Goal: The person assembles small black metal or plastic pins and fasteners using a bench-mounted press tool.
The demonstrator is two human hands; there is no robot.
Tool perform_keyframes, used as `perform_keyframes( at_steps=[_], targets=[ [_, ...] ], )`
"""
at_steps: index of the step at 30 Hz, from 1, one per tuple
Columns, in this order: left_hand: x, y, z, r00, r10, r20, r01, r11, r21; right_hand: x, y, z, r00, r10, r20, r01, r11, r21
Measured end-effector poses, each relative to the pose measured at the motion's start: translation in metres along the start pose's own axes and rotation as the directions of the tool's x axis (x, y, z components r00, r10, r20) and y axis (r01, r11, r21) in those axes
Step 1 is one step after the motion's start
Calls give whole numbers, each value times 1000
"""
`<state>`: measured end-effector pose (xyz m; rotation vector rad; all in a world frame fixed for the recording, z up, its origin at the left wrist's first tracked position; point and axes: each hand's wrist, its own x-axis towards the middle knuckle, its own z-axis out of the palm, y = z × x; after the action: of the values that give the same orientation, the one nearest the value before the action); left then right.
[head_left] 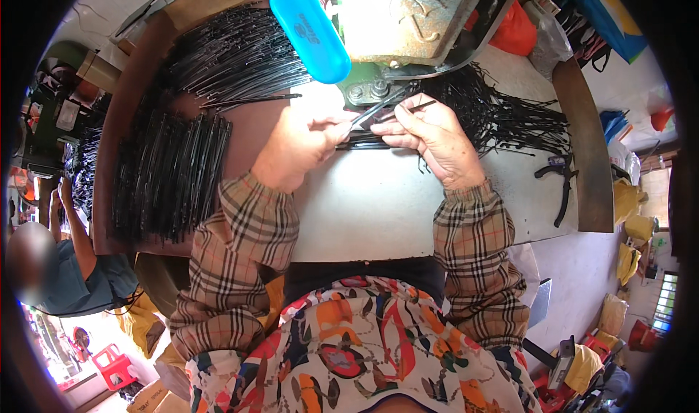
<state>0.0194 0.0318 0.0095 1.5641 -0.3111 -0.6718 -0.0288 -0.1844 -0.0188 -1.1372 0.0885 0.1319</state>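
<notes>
My left hand (pixel 302 142) pinches the end of a thin dark rod (pixel 380 107), which slants up and right toward the green machine base (pixel 368 85). Close beside it, my right hand (pixel 440 136) has thumb and forefinger closed on a slim black strip (pixel 422 106). Several more black rods (pixel 364 140) lie below my fingertips on the pale tabletop (pixel 364 209). Bright lamp light washes out the area behind my left hand, and the rods' exact kind cannot be made out.
Bundled black rods (pixel 171 176) fill the table's left side, with a loose heap (pixel 233 53) behind. Another tangled pile (pixel 502 111) spreads right of the machine's metal housing (pixel 411 16). A blue oblong part (pixel 312 31) overhangs. A black clamp-like tool (pixel 562 187) lies right. Another person (pixel 80 267) sits left.
</notes>
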Motion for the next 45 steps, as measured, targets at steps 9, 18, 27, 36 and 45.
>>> perform_keyframes(
  at_steps=[9,18,27,36,45],
  targets=[
    [4,-3,3,993,-104,-54,96,987,-127,6,10,4,989,-121,-91,133,981,144],
    [9,-12,5,990,-81,-117,55,976,-208,9,10,4,983,-147,-113,162,977,138],
    [10,-6,6,987,-113,-115,83,966,-244,8,10,1,979,-175,-105,187,974,124],
    [13,-9,7,989,-52,-142,14,966,-257,10,13,5,972,-183,-149,201,972,118],
    [45,-10,11,966,120,-227,-165,967,-192,26,23,2,902,-345,-261,398,897,192]
  ],
)
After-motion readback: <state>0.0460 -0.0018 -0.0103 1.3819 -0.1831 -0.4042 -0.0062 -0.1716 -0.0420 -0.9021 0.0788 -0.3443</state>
